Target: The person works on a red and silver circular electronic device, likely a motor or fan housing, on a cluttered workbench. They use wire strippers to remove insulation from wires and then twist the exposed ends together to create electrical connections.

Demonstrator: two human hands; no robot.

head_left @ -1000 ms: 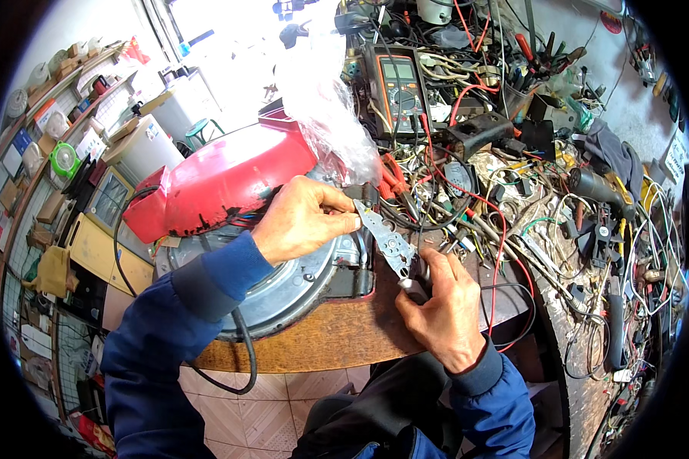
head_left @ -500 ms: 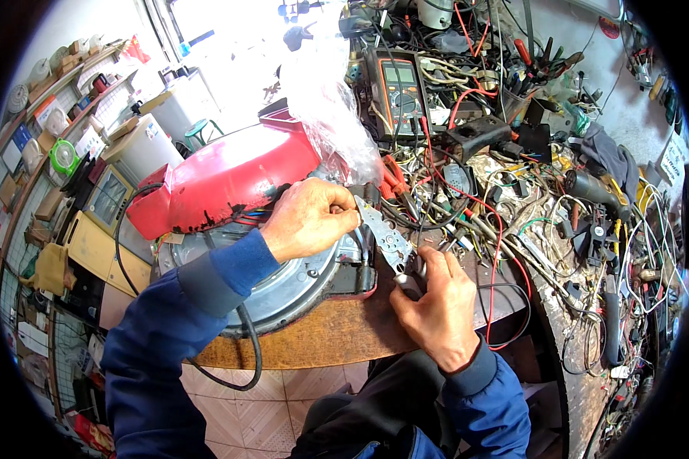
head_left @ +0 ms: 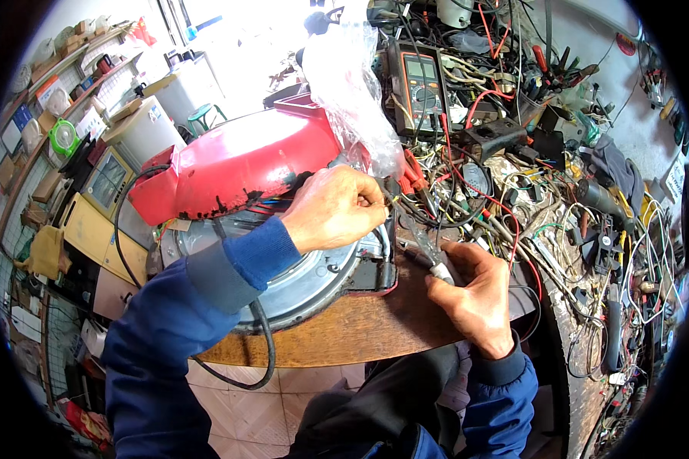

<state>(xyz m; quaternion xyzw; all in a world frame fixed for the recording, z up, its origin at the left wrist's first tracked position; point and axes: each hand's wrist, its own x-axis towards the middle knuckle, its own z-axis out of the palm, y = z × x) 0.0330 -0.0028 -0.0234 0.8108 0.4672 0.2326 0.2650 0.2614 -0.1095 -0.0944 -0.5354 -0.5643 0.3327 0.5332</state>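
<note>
My left hand (head_left: 333, 208) is closed in a pinch over the opened appliance, its fingertips on a thin wire end (head_left: 394, 200) with a yellowish tip. My right hand (head_left: 476, 294) grips a wire stripper (head_left: 427, 246) by its grey handles. The tool's flat metal jaws are seen nearly edge-on, their tip close to my left fingertips; whether they touch the wire is unclear. Beneath my left hand lies a round grey metal part (head_left: 306, 287) of the appliance. Its glossy red housing (head_left: 245, 164) stands tilted up behind, with coloured wires (head_left: 266, 205) partly hidden by my hand.
A black cable (head_left: 266, 352) loops over the wooden table's (head_left: 321, 344) front edge. Clear plastic film (head_left: 352, 99) hangs by the housing. Right of it are a multimeter (head_left: 421, 84) with red and black leads, red-handled pliers (head_left: 415, 174) and tangled wires (head_left: 551, 229). Shelves (head_left: 23, 191) line the left.
The wire stripper has turned from showing its broad face to nearly edge-on, and my right hand has shifted right. My left hand keeps its pinch. The whole view has shifted slightly.
</note>
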